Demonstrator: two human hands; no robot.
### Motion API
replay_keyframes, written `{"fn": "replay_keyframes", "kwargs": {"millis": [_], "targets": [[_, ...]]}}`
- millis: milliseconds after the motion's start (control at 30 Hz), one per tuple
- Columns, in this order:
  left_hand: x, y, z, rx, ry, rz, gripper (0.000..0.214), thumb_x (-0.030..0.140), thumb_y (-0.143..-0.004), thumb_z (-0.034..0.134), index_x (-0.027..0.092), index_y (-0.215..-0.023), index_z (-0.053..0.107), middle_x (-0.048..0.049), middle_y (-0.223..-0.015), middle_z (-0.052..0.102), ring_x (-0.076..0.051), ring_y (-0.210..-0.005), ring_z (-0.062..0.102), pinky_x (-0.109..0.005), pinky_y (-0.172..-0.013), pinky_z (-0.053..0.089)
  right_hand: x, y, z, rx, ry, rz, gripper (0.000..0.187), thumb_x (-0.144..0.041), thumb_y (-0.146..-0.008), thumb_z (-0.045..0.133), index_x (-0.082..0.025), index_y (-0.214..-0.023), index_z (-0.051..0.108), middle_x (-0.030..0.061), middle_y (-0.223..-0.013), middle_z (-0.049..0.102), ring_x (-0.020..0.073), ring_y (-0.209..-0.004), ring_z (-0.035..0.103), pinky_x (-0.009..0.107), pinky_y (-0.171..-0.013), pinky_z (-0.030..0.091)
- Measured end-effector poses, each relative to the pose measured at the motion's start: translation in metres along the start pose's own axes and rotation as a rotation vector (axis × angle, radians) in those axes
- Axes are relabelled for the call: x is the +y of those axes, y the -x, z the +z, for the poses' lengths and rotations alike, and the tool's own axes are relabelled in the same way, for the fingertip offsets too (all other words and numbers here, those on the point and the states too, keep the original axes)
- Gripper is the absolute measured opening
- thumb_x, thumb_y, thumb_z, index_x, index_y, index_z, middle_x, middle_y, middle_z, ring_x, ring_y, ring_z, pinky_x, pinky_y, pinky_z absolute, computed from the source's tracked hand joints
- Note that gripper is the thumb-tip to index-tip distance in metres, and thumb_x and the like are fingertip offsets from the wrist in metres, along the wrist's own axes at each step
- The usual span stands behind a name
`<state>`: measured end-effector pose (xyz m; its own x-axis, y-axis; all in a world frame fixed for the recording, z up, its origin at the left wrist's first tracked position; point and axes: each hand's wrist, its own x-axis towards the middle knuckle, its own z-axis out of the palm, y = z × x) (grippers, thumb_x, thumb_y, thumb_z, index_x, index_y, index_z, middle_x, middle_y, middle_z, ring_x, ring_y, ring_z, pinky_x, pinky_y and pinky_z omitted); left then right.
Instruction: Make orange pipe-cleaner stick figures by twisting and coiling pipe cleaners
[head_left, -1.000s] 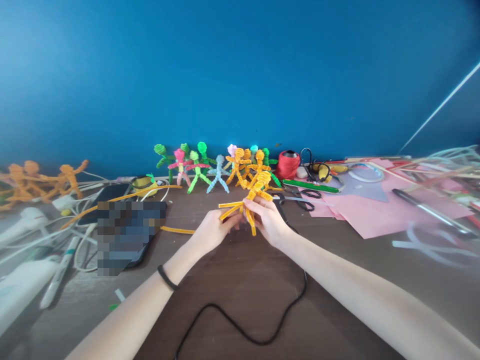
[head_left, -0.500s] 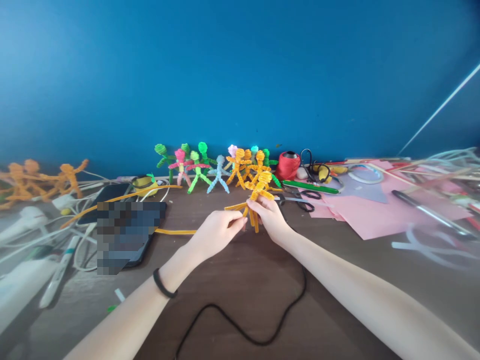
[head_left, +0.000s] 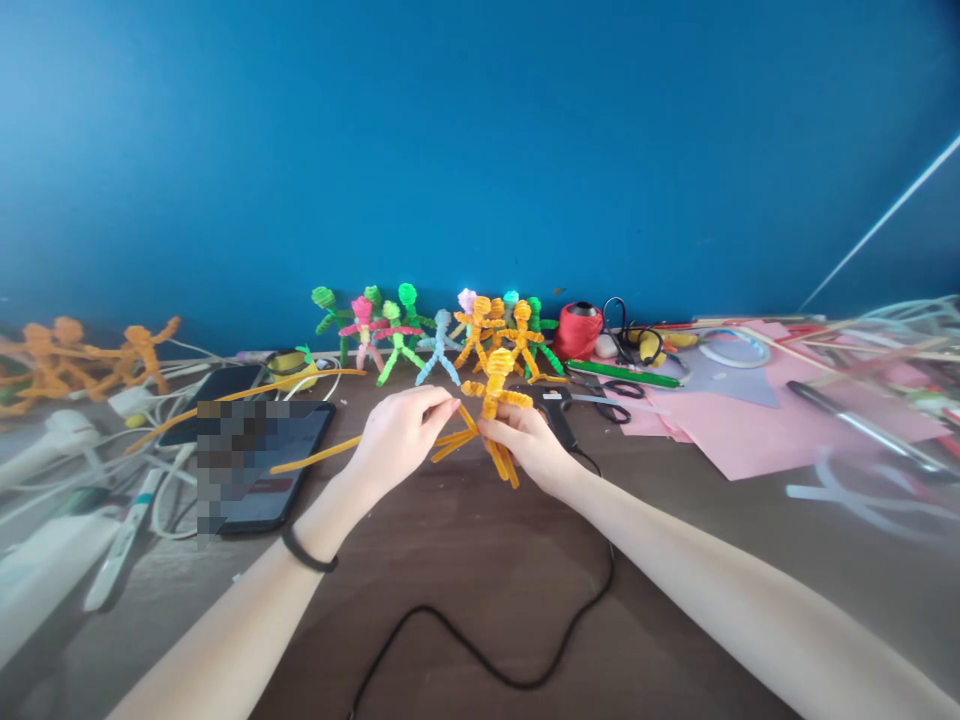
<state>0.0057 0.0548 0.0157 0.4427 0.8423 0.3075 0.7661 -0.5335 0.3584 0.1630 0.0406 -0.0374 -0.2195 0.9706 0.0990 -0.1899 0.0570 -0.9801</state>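
Note:
Upright above the table is an orange pipe cleaner figure (head_left: 498,376) with a coiled head and wrapped arms. My right hand (head_left: 529,440) is closed around its body, thumb in front. Straight orange stems hang below and to the left of that grip. My left hand (head_left: 409,430) pinches a long orange pipe cleaner (head_left: 319,458), whose free end sticks out leftward over the phone and whose other end runs to the figure. Both hands are close together, the left one slightly apart from the figure.
Several coloured pipe cleaner figures (head_left: 442,350) stand along the blue wall. Right lie black-handled scissors (head_left: 616,400), a glue gun (head_left: 556,415) with its black cord, pink paper (head_left: 742,430) and a red spool (head_left: 579,332). Left are a phone (head_left: 289,480), a marker (head_left: 124,545) and white cables.
The figure has tilted upright and shifted slightly left and nearer. My left hand has moved up and left, drawing the long pipe cleaner with it.

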Motion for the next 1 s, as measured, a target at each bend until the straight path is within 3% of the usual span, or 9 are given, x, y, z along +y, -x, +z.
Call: {"fn": "replay_keyframes", "kwargs": {"millis": [167, 333, 500, 667, 1000], "targets": [[-0.006, -0.003, 0.005, -0.073, 0.096, -0.081, 0.032, 0.037, -0.081, 0.039, 0.017, -0.064, 0.056, 0.0031, -0.054, 0.049, -0.011, -0.053, 0.042, -0.022, -0.053, 0.029, 0.001, 0.001, 0.002, -0.046, -0.162, 0.035, 0.019, -0.028, -0.069, 0.058, -0.014, -0.059, 0.050, -0.0047, -0.046, 0.047, 0.0038, -0.038, 0.038, 0.018, -0.036, 0.022], [-0.012, -0.003, 0.009, -0.252, 0.357, -0.156, 0.037, 0.046, -0.078, 0.040, 0.016, -0.061, 0.054, 0.0040, -0.053, 0.044, -0.010, -0.051, 0.037, -0.021, -0.048, 0.027, 0.004, -0.001, 0.001, -0.095, -0.357, 0.035, 0.013, -0.023, -0.070, 0.058, -0.014, -0.063, 0.052, -0.0055, -0.044, 0.047, 0.0039, -0.036, 0.039, 0.017, -0.037, 0.026], [-0.012, -0.001, 0.012, -0.397, 0.584, -0.061, 0.027, 0.036, -0.076, 0.043, 0.014, -0.068, 0.057, 0.0025, -0.057, 0.048, -0.011, -0.054, 0.041, -0.022, -0.051, 0.030, -0.001, -0.001, 0.001, -0.071, -0.446, 0.048, 0.014, -0.022, -0.070, 0.058, -0.013, -0.061, 0.052, -0.0043, -0.042, 0.048, 0.0038, -0.035, 0.037, 0.018, -0.037, 0.026], [-0.005, 0.002, 0.018, -0.391, 0.545, -0.057, 0.035, 0.038, -0.082, 0.036, 0.016, -0.066, 0.057, 0.0040, -0.051, 0.045, -0.010, -0.052, 0.043, -0.022, -0.053, 0.031, -0.003, -0.002, 0.000, -0.017, -0.488, 0.022, 0.017, -0.023, -0.069, 0.060, -0.014, -0.058, 0.049, -0.0052, -0.041, 0.046, 0.0039, -0.035, 0.037, 0.018, -0.037, 0.026], [0.009, 0.008, 0.020, -0.462, 0.420, -0.129, 0.041, 0.040, -0.081, 0.036, 0.017, -0.055, 0.058, 0.0030, -0.044, 0.047, -0.011, -0.044, 0.040, -0.025, -0.049, 0.030, 0.007, -0.007, -0.007, 0.232, -0.375, 0.040, 0.022, -0.030, -0.062, 0.066, -0.015, -0.065, 0.049, -0.0069, -0.049, 0.044, 0.0040, -0.041, 0.038, 0.017, -0.037, 0.025]]}}
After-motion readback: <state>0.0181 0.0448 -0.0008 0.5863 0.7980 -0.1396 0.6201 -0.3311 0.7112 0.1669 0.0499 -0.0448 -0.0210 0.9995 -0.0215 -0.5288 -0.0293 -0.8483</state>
